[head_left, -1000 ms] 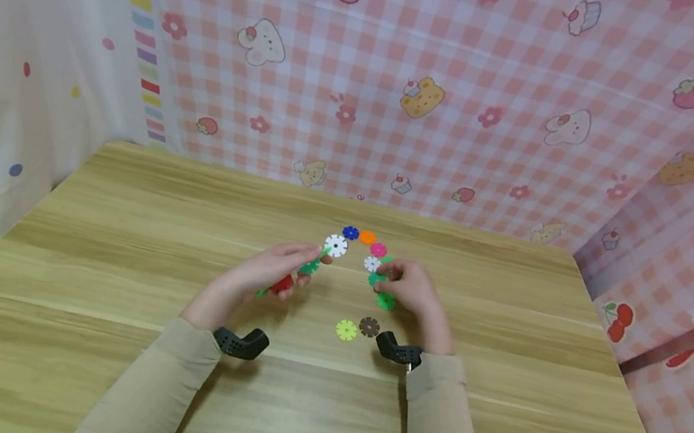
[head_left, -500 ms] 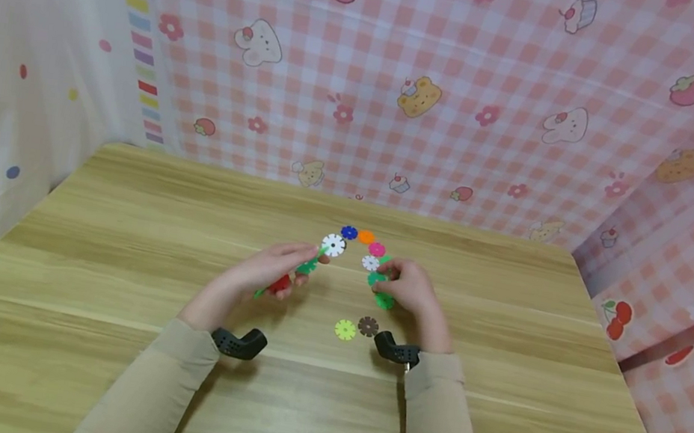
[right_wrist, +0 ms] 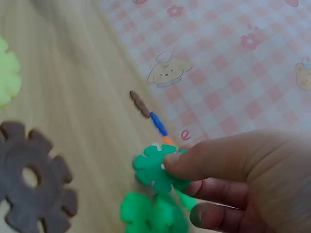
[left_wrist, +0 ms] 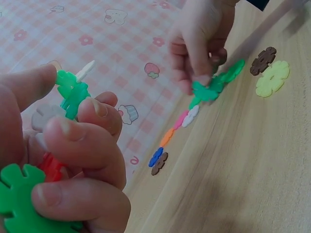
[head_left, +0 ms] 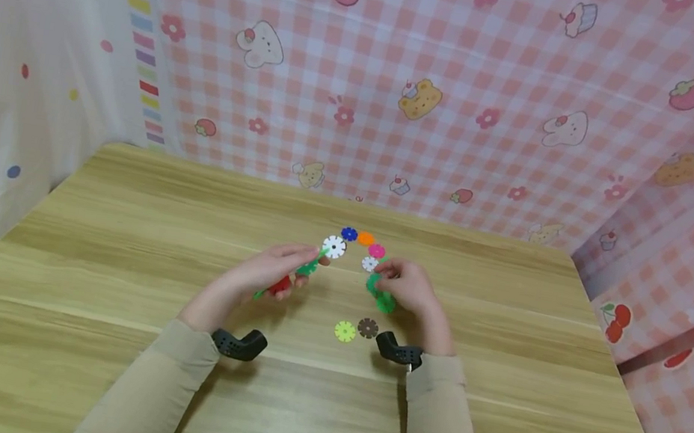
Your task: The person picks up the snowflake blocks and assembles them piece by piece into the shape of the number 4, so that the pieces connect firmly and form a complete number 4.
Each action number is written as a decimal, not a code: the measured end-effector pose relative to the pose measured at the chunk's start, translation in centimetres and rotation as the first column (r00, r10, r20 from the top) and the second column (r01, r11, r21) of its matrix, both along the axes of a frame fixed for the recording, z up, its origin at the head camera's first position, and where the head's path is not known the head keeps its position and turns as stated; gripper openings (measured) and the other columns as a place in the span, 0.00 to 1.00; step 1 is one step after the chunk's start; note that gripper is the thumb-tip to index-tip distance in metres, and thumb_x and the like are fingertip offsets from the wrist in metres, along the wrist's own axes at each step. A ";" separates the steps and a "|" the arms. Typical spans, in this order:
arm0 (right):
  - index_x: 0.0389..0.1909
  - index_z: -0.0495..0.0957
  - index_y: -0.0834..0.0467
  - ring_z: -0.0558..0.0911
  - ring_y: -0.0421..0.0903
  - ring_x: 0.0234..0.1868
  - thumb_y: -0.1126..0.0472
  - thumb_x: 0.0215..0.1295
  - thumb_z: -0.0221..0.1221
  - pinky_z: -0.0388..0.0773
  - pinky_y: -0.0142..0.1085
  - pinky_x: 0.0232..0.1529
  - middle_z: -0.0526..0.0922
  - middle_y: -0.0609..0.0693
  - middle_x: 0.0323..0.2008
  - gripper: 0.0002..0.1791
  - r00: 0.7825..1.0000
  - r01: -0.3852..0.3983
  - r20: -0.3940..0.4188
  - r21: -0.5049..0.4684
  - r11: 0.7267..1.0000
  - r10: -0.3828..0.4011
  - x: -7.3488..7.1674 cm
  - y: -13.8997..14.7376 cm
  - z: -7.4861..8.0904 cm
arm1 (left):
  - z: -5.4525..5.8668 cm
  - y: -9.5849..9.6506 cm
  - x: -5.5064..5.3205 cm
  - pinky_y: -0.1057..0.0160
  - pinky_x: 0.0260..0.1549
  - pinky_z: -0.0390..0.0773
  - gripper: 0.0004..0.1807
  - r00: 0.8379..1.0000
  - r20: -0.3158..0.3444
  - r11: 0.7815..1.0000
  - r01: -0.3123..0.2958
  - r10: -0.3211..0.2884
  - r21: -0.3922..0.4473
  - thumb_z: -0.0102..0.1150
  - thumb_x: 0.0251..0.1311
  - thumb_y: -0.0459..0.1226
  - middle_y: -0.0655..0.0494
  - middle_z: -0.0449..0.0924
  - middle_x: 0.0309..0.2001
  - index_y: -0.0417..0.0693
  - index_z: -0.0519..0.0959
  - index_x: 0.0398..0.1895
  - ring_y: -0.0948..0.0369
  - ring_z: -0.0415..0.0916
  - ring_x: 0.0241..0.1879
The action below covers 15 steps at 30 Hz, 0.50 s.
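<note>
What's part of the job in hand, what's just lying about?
Seemingly in use:
joined discs in left hand
green disc in right hand

Lying about, perhaps spares:
brown discs
lime disc
blue disc
orange disc
pink disc
white disc
other green discs, possibly

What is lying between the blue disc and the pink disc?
The orange disc lies between the blue disc and the pink disc, shown in the head view.

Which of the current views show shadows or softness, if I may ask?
Head view: soft shadows on the table beside both sleeves; left wrist view: a blurry-edged shadow across the upper right; right wrist view: soft overall, with the green pieces at the bottom and the near brown disc blurred.
</note>
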State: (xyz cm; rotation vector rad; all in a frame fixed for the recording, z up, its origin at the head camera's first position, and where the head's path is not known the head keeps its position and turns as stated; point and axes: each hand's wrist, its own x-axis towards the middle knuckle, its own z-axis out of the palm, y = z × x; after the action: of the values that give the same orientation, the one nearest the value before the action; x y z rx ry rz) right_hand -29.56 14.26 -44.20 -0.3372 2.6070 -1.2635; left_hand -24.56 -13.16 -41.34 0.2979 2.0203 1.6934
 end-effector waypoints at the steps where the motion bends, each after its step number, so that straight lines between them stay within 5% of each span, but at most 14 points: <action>1: 0.45 0.79 0.66 0.76 0.48 0.37 0.69 0.60 0.61 0.76 0.35 0.38 0.80 0.55 0.36 0.12 1.000 -0.001 -0.009 -0.014 1.000 0.001 0.1 0.0 0.2 | 0.0 0.0 0.0 0.70 0.13 0.61 0.31 1.000 0.002 1.000 -0.001 0.001 0.000 0.43 0.71 0.57 0.54 0.70 0.26 0.45 0.71 0.64 0.65 0.63 0.14; 8: 0.47 0.79 0.66 0.77 0.47 0.34 0.66 0.66 0.58 0.77 0.37 0.36 0.81 0.57 0.37 0.12 0.998 0.025 -0.054 -0.179 0.984 -0.035 0.3 -0.5 1.6 | 0.1 0.0 0.0 0.70 0.13 0.60 0.31 1.000 -0.001 1.000 -0.002 0.002 -0.015 0.43 0.71 0.58 0.55 0.70 0.26 0.45 0.71 0.64 0.65 0.63 0.13; 15: 0.51 0.77 0.70 0.83 0.48 0.39 0.67 0.68 0.57 0.81 0.41 0.46 0.82 0.61 0.44 0.14 0.998 0.062 0.014 -0.416 0.907 -0.062 0.8 -1.7 2.6 | 0.0 0.0 0.0 0.71 0.13 0.61 0.31 1.000 -0.005 1.000 0.008 -0.008 0.005 0.43 0.71 0.57 0.55 0.70 0.25 0.43 0.71 0.63 0.66 0.61 0.14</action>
State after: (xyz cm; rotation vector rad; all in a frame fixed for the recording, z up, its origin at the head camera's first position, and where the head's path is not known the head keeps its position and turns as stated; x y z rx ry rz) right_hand -28.81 12.55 -41.61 -0.3236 2.3420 -1.8429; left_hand -24.51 -13.11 -41.33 0.3113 2.0163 1.6942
